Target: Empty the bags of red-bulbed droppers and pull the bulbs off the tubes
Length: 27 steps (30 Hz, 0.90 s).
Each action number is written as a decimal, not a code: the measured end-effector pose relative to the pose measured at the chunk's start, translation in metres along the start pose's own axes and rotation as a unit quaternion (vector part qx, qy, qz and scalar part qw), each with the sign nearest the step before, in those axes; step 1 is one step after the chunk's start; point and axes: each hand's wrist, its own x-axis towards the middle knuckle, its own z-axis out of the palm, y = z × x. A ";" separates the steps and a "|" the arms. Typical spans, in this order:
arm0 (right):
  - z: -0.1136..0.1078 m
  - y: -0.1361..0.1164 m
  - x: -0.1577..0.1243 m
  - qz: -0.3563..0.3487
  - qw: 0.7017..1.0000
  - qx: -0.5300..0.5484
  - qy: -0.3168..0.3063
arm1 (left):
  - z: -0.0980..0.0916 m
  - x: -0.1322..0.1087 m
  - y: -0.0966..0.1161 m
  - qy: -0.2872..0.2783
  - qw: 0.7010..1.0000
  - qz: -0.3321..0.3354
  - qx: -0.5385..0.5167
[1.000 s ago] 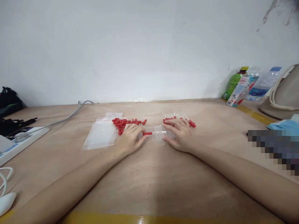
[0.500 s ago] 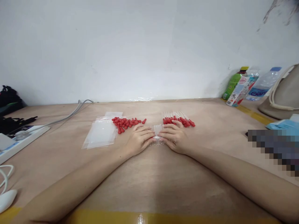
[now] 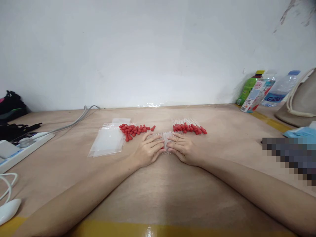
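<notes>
Between my two hands lies a bundle of clear thin tubes (image 3: 166,140), side by side and pointing away from me. My left hand (image 3: 150,149) curls over the bundle's left side, fingers on top and thumb at the near end, where a bit of red shows. My right hand (image 3: 184,148) grips the right side the same way. Beyond my left hand lies a pile of red rubber bulbs (image 3: 134,129), one a little apart on the right. Past my right hand, thin droppers with red bulbs (image 3: 190,127) lie in a row, bulbs towards me.
Clear plastic zip bags (image 3: 106,141) lie left of the bulbs. A power strip (image 3: 32,144) with a grey cable (image 3: 74,121) and a white mouse (image 3: 10,210) are at the left. Several bottles (image 3: 256,92), a beige bag (image 3: 301,102) and a blurred dark object (image 3: 288,154) stand or lie at the right.
My fingers have shifted slightly on the tubes, and more of the tubes' far ends shows above both hands. The piles have not moved.
</notes>
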 end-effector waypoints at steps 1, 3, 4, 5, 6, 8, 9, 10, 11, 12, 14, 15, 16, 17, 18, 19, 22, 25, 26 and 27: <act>-0.001 -0.001 0.001 -0.003 1.000 0.000 0.000 | -0.001 0.000 0.001 -0.002 1.000 0.001 -0.002; -0.003 -0.002 0.001 -0.011 1.000 -0.002 0.003 | -0.002 0.000 0.002 -0.006 1.000 0.003 -0.009; -0.004 -0.003 0.002 -0.015 1.000 -0.004 0.006 | -0.002 0.000 0.002 -0.009 1.000 0.003 -0.012; -0.004 -0.003 0.002 -0.018 1.000 -0.007 0.008 | -0.003 0.000 0.002 -0.013 1.000 0.001 -0.015; -0.005 -0.003 0.002 -0.020 1.000 -0.009 0.009 | -0.004 -0.001 0.002 -0.016 1.000 -0.002 -0.018; -0.005 -0.004 0.001 -0.024 1.000 -0.010 0.008 | -0.005 -0.001 0.003 -0.019 1.000 -0.006 -0.020; -0.006 -0.003 0.000 -0.025 1.000 -0.010 0.007 | -0.005 -0.001 0.003 -0.018 1.000 -0.006 -0.021; -0.006 -0.003 0.000 -0.025 1.000 -0.009 0.006 | -0.005 -0.002 0.003 -0.016 1.000 -0.006 -0.022; -0.006 -0.003 -0.001 -0.026 1.000 -0.008 0.008 | -0.006 -0.002 0.002 -0.013 1.000 -0.004 -0.023; -0.006 -0.002 -0.002 -0.026 1.000 -0.008 0.010 | -0.006 -0.002 0.002 -0.011 1.000 -0.002 -0.023; -0.005 -0.001 -0.004 -0.026 0.999 -0.010 0.016 | -0.006 -0.002 0.002 -0.006 1.000 0.003 -0.024; -0.004 -0.001 -0.005 -0.027 0.999 -0.009 0.019 | -0.006 -0.002 0.002 -0.005 1.000 0.006 -0.024; -0.003 -0.001 -0.006 -0.029 0.999 -0.008 0.022 | -0.006 -0.002 0.002 -0.003 1.000 0.009 -0.025; -0.003 0.000 -0.007 -0.031 0.999 -0.006 0.027 | -0.006 -0.002 0.002 -0.001 1.000 0.011 -0.025; -0.002 0.000 -0.008 -0.033 0.999 -0.003 0.032 | -0.006 -0.002 0.003 0.001 1.000 0.013 -0.026; -0.002 0.001 -0.008 -0.037 0.999 -0.001 0.037 | -0.006 -0.003 0.003 0.002 1.000 0.014 -0.026; -0.006 0.003 -0.011 -0.046 0.998 0.002 0.044 | -0.007 -0.008 0.001 0.003 1.000 0.009 -0.025; -0.014 0.009 -0.013 0.010 0.998 -0.006 0.055 | -0.012 -0.015 -0.008 0.005 0.999 -0.041 -0.013; -0.016 0.011 -0.014 0.043 0.997 -0.013 0.057 | -0.015 -0.017 -0.013 0.005 0.998 -0.069 -0.007; -0.018 0.013 -0.014 0.076 0.995 -0.023 0.055 | -0.019 -0.019 -0.019 0.004 0.995 -0.099 0.001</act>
